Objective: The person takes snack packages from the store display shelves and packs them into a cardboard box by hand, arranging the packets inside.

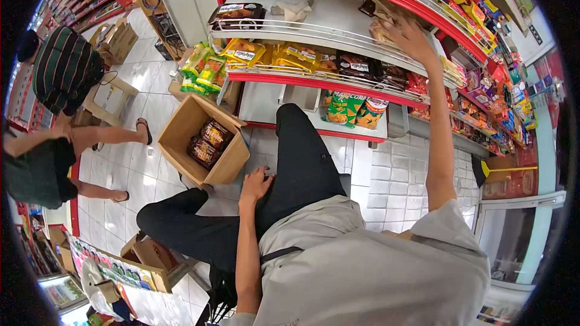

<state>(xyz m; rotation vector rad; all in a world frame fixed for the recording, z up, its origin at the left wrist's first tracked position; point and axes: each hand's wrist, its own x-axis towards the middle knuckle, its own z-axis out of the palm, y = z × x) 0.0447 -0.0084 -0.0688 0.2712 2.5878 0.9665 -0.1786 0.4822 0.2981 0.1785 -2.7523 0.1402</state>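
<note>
My right hand (406, 37) reaches up to the white wire-fronted shelf (338, 21), its fingers stretched over a crumpled tan thing (382, 31) near the right end. Left of it on the same shelf lie a beige cloth (292, 10) and dark Wafello packs (240, 13). My left hand (257, 186) rests beside my thigh, fingers loosely apart and nothing in them. Near that hand stands an open cardboard box (232, 158) with several dark brown snack packs (210, 142) inside.
Yellow snack packs (297, 57) fill the row below; green and red-white chip bags (345, 108) stand on the bottom shelf. Green snack packs (202, 71) sit left of the shelves. A person (69, 69) in a striped shirt is at left, near cartons (118, 41). Snack racks (483, 93) line the right.
</note>
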